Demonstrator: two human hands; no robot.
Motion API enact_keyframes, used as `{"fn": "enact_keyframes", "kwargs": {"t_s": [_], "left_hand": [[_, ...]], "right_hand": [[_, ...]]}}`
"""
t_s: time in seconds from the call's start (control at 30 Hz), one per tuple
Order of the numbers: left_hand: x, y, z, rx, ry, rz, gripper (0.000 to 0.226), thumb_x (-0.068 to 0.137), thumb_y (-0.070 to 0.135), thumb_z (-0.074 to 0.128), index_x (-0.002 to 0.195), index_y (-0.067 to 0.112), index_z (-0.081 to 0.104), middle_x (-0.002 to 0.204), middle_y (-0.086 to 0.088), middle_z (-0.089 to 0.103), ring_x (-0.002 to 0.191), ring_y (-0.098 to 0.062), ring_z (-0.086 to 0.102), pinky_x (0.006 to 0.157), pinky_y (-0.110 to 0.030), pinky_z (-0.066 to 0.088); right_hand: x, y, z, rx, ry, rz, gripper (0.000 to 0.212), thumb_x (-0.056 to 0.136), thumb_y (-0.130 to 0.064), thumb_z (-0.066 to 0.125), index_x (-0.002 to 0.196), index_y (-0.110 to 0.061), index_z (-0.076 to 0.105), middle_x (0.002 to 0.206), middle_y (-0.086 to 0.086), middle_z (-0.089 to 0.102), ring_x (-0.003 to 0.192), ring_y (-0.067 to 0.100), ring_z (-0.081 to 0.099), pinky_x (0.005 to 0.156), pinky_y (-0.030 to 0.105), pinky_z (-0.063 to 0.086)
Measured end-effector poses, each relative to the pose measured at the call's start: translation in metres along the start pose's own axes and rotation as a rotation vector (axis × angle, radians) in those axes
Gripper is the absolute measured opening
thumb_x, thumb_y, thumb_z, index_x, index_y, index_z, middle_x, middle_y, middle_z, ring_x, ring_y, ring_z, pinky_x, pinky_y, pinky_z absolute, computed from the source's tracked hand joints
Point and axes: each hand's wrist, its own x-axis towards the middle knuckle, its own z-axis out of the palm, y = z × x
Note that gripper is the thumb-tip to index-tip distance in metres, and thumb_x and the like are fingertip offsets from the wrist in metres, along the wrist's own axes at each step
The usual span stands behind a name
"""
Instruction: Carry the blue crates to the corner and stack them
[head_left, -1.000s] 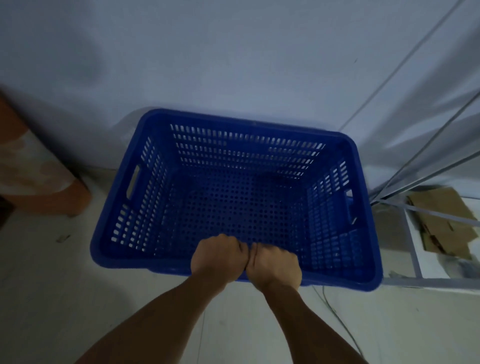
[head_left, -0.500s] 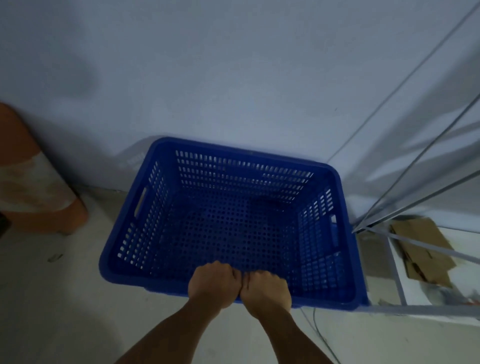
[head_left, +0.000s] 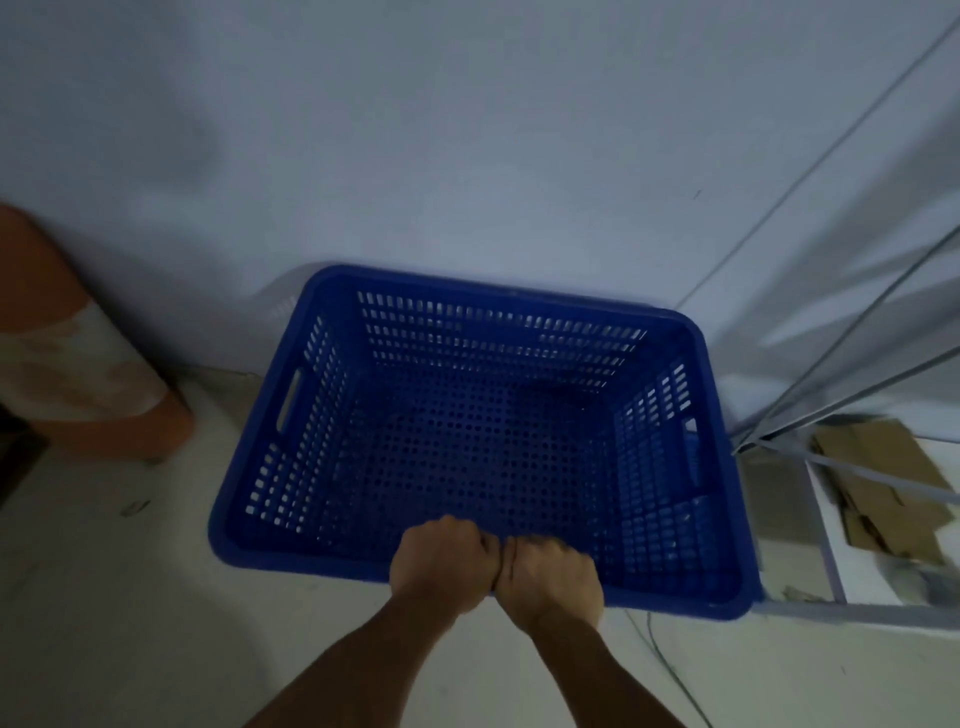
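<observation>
Both hands, left (head_left: 441, 564) and right (head_left: 550, 577), are fisted side by side on the crate (head_left: 467, 447) near rim, right by the wall (head_left: 467, 130). With such a narrow central grip I'd worry it tips sideways or clips the rack (head_left: 831, 608) beside it

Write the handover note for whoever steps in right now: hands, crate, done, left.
Left hand: shut on the near rim of the blue crate, fist beside the right.
Right hand: shut on the same rim.
Crate: empty, upright, far side close to the wall, metal frame with cardboard to its right, orange object to its left.
Done: this crate is at the wall.
Left: let go, fetch further crates and stack them; no other crate is in view.
</observation>
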Motion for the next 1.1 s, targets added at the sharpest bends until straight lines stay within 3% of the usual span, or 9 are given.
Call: {"fn": "enact_keyframes", "kwargs": {"t_s": [0.13, 0.23, 0.33, 0.43, 0.53, 0.7, 0.8, 0.9, 1.1], "left_hand": [[0.002, -0.002, 0.004, 0.032, 0.041, 0.003, 0.053, 0.104, 0.041, 0.033, 0.070, 0.017, 0.065, 0.061, 0.002, 0.053, 0.060, -0.021, 0.055, 0.062, -0.034, 0.045], [-0.004, -0.002, 0.009, 0.093, 0.072, 0.024, 0.053, 0.106, 0.036, 0.031, 0.062, 0.017, 0.053, 0.060, -0.001, 0.050, 0.051, -0.019, 0.042, 0.052, -0.033, 0.034], [-0.020, -0.002, 0.011, 0.172, 0.099, 0.040, 0.040, 0.109, 0.019, 0.035, 0.071, 0.017, 0.049, 0.069, -0.003, 0.053, 0.052, -0.021, 0.037, 0.051, -0.035, 0.034], [-0.041, -0.001, -0.001, 0.160, 0.151, 0.095, 0.031, 0.112, 0.018, 0.036, 0.100, 0.011, 0.064, 0.091, -0.009, 0.068, 0.066, -0.029, 0.048, 0.060, -0.039, 0.043], [-0.067, 0.001, -0.026, 0.243, 0.198, 0.109, 0.045, 0.112, 0.036, 0.032, 0.095, 0.013, 0.066, 0.090, -0.009, 0.071, 0.067, -0.029, 0.051, 0.062, -0.040, 0.048], [-0.118, 0.009, -0.086, 0.243, 0.311, 0.084, 0.044, 0.106, 0.049, 0.036, 0.085, 0.016, 0.055, 0.079, -0.003, 0.056, 0.071, -0.025, 0.053, 0.068, -0.034, 0.042], [-0.155, 0.025, -0.133, 0.226, 0.356, 0.083, 0.046, 0.105, 0.049, 0.038, 0.101, 0.012, 0.065, 0.103, -0.007, 0.069, 0.096, -0.028, 0.063, 0.085, -0.039, 0.046], [-0.201, 0.052, -0.184, 0.170, 0.347, 0.105, 0.051, 0.103, 0.052, 0.037, 0.122, 0.012, 0.063, 0.126, -0.008, 0.064, 0.119, -0.030, 0.058, 0.107, -0.047, 0.043], [-0.298, 0.110, -0.279, 0.200, 0.505, 0.158, 0.053, 0.102, 0.054, 0.039, 0.128, 0.014, 0.062, 0.129, -0.007, 0.065, 0.118, -0.028, 0.059, 0.101, -0.043, 0.046]], "right_hand": [[-0.001, 0.003, -0.004, -0.061, -0.069, -0.028, 0.038, 0.092, -0.039, 0.029, 0.058, -0.024, 0.037, 0.063, -0.002, 0.059, 0.052, 0.021, 0.047, 0.051, 0.030, 0.032], [-0.005, 0.002, -0.009, -0.035, -0.075, -0.006, 0.047, 0.100, -0.039, 0.032, 0.056, -0.024, 0.036, 0.057, -0.006, 0.041, 0.054, 0.020, 0.045, 0.053, 0.031, 0.032], [-0.017, -0.003, -0.011, -0.059, -0.132, 0.018, 0.041, 0.100, -0.030, 0.032, 0.060, -0.023, 0.041, 0.062, -0.003, 0.045, 0.062, 0.023, 0.048, 0.060, 0.032, 0.041], [-0.029, -0.012, -0.026, -0.166, -0.176, 0.058, 0.037, 0.104, -0.031, 0.027, 0.093, -0.016, 0.058, 0.102, 0.009, 0.065, 0.094, 0.031, 0.057, 0.078, 0.040, 0.045], [-0.042, -0.013, -0.051, -0.166, -0.181, 0.072, 0.050, 0.104, -0.044, 0.022, 0.129, -0.014, 0.054, 0.128, 0.011, 0.060, 0.119, 0.032, 0.052, 0.098, 0.047, 0.041], [-0.069, -0.004, -0.134, -0.145, -0.118, -0.021, 0.049, 0.104, -0.047, 0.026, 0.129, -0.017, 0.055, 0.125, 0.008, 0.062, 0.117, 0.030, 0.054, 0.099, 0.046, 0.041], [-0.090, 0.000, -0.199, -0.132, -0.054, -0.045, 0.048, 0.104, -0.047, 0.027, 0.130, -0.017, 0.055, 0.125, 0.007, 0.062, 0.116, 0.030, 0.054, 0.100, 0.046, 0.042], [-0.115, 0.000, -0.267, -0.108, 0.021, -0.072, 0.048, 0.103, -0.047, 0.030, 0.131, -0.016, 0.054, 0.128, 0.008, 0.061, 0.116, 0.030, 0.056, 0.102, 0.046, 0.042], [-0.177, -0.007, -0.399, -0.098, 0.171, -0.149, 0.045, 0.103, -0.045, 0.032, 0.129, -0.017, 0.055, 0.125, 0.007, 0.063, 0.112, 0.028, 0.058, 0.093, 0.039, 0.044]]}}
